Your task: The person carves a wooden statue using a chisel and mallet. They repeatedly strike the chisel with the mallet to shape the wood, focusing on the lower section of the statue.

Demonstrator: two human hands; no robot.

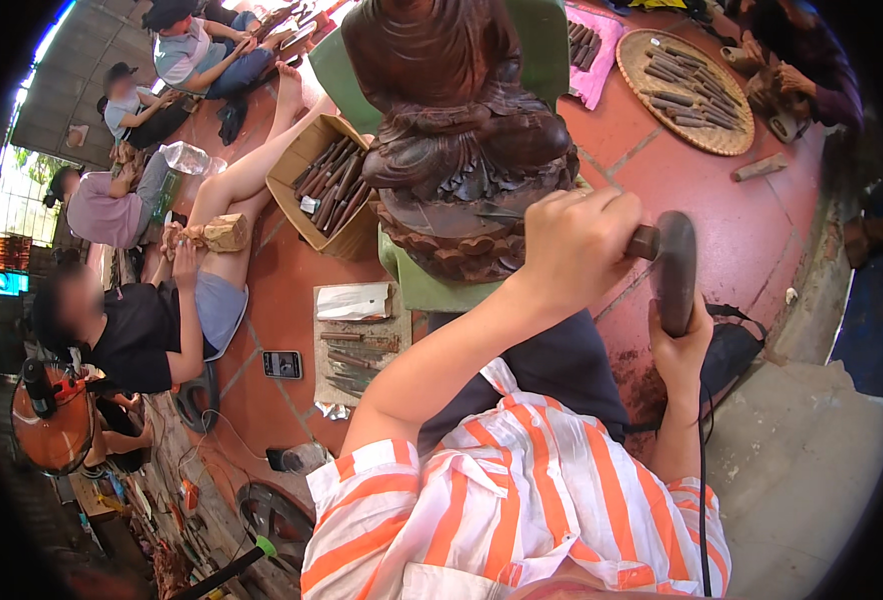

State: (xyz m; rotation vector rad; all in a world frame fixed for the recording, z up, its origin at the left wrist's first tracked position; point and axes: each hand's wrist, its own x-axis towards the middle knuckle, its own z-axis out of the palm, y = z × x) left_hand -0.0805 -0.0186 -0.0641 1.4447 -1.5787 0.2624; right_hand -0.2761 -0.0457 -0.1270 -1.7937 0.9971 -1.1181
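Observation:
A dark brown carved wooden statue of a seated robed figure stands before me on a green chair. My left hand is closed around a chisel, whose butt pokes out at the right of the fist. Its blade is mostly hidden, so I cannot tell where the edge rests. Gripped in my right hand is a dark, rounded wooden mallet. The mallet's face is against or very close to the chisel's butt.
A cardboard box of chisels sits left of the statue. Carving tools lie on a mat beside a phone. A round woven tray holds more chisels. Several people work around; one at left holds a carved wooden piece.

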